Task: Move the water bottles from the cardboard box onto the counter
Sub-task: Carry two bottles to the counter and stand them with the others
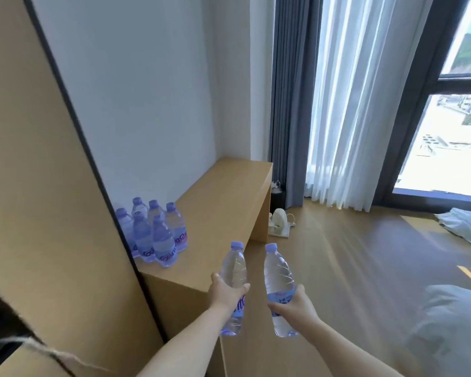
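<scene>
My left hand [225,293] grips a clear water bottle [234,268] with a purple cap around its label, held upright just in front of the wooden counter's near edge [223,208]. A second bottle [279,276] of the same kind is held by my right hand [292,306], tilted slightly right, over the floor beside the counter. Several purple-capped bottles [158,235] stand grouped on the counter's near left part, against the wall. The cardboard box is out of view.
A tall wooden panel with a dark edge [38,186] rises at the left. Curtains [337,104] and a window fill the right back. A small white appliance [279,220] lies on the floor past the counter. White cloth [465,227] lies at the right.
</scene>
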Available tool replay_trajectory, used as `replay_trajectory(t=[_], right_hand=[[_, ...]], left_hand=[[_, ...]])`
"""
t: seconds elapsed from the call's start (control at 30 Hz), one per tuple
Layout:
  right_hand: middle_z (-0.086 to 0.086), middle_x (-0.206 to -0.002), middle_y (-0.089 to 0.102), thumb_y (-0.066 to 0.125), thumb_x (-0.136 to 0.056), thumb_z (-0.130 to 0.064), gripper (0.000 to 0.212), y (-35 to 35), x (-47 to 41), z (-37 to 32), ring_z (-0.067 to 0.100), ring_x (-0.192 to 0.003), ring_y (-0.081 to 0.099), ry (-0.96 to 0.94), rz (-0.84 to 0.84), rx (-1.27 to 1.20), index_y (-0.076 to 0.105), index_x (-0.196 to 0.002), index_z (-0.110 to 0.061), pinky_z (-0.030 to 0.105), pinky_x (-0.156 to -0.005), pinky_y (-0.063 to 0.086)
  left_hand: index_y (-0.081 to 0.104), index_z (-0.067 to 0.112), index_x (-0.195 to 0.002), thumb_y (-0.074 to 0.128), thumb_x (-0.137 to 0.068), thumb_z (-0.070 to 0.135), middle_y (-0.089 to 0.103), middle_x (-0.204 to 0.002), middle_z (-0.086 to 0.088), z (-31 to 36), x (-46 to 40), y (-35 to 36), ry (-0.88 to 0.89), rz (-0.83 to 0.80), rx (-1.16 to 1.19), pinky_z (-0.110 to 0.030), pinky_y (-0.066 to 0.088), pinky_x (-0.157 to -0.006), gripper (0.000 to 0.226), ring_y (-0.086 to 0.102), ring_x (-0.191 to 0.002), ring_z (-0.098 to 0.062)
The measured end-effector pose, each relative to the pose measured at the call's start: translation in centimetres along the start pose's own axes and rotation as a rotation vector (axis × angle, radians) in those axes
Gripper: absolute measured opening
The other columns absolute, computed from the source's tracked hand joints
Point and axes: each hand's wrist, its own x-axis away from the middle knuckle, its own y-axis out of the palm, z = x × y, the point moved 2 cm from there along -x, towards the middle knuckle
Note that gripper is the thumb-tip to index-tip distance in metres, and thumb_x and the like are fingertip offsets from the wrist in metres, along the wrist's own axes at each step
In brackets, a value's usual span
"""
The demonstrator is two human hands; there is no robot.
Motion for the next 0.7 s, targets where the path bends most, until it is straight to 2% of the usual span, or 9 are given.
replay_trajectory(t=[0.13, 0.2, 0.27, 0.33, 0.53, 0.63, 0.7], right_hand=[[0.002, -0.093, 0.063, 0.078, -0.066, -0.022, 0.051, -0.6, -7.5, -3.7, 0.017, -0.079, 0.066, -0.001, 0.003, -0.039, 0.040, -0.100, -0.018, 0.029, -0.057, 0.053], [-0.001, -0.093, 0.064, 0.079, -0.066, -0.025, 0.050, -0.5, -10.8, -4.6, 0.014, -0.079, 0.066, 0.000, -0.014, -0.059, 0.040, -0.098, -0.022, 0.025, -0.055, 0.049], [-0.002, -0.095, 0.064, 0.079, -0.066, -0.026, 0.054, -0.2, -14.2, -5.3, 0.014, -0.082, 0.066, 0.000, -0.032, -0.093, 0.041, -0.103, -0.024, 0.025, -0.060, 0.051], [-0.001, -0.098, 0.063, 0.080, -0.065, -0.024, 0.060, 0.3, -17.7, -5.8, 0.015, -0.086, 0.065, 0.011, -0.053, -0.129, 0.041, -0.110, -0.023, 0.029, -0.067, 0.054], [0.000, -0.099, 0.059, 0.083, -0.067, -0.025, 0.066, 1.3, -29.9, -8.4, 0.013, -0.086, 0.062, 0.030, -0.216, -0.133, 0.036, -0.112, -0.021, 0.026, -0.065, 0.050], [0.005, -0.106, 0.060, 0.085, -0.067, -0.023, 0.069, 1.8, -35.9, -10.6, 0.017, -0.092, 0.063, 0.013, -0.337, -0.092, 0.040, -0.119, -0.015, 0.030, -0.073, 0.054], [0.006, -0.109, 0.060, 0.085, -0.068, -0.020, 0.069, 2.3, -39.4, -12.4, 0.017, -0.093, 0.063, 0.002, -0.436, -0.068, 0.040, -0.120, -0.015, 0.026, -0.071, 0.055]], left_hand=[[0.036, 0.018, -0.116, 0.073, -0.070, 0.053, 0.059, -0.098, 0.001, 4.3, -7.5, 0.4, 0.008, 0.017, -0.044, -0.031, 0.047, -0.072, 0.069, 0.061, -0.089, -0.022], [0.038, 0.019, -0.113, 0.074, -0.070, 0.053, 0.060, -0.092, 0.004, 5.4, -10.5, 0.9, 0.011, 0.009, -0.020, -0.028, 0.046, -0.064, 0.065, 0.062, -0.082, -0.016], [0.041, 0.018, -0.110, 0.076, -0.070, 0.050, 0.058, -0.086, 0.008, 6.3, -13.4, 1.6, -0.009, 0.020, 0.032, -0.023, 0.040, -0.054, 0.062, 0.058, -0.073, -0.007], [0.045, 0.015, -0.110, 0.078, -0.071, 0.046, 0.060, -0.087, 0.006, 6.9, -16.2, 2.6, -0.047, 0.039, 0.084, -0.021, 0.037, -0.051, 0.060, 0.059, -0.071, -0.008], [0.044, 0.016, -0.109, 0.078, -0.070, 0.042, 0.061, -0.086, 0.005, 8.8, -24.8, 4.8, -0.129, 0.125, 0.159, -0.024, 0.038, -0.051, 0.058, 0.060, -0.071, -0.008], [0.044, 0.018, -0.111, 0.078, -0.072, 0.039, 0.061, -0.087, 0.006, 10.3, -29.0, 5.3, -0.158, 0.169, 0.213, -0.024, 0.041, -0.055, 0.056, 0.060, -0.075, -0.008], [0.044, 0.020, -0.111, 0.078, -0.073, 0.037, 0.061, -0.089, 0.007, 11.5, -31.3, 5.2, -0.168, 0.206, 0.269, -0.025, 0.043, -0.057, 0.053, 0.061, -0.077, -0.008]])
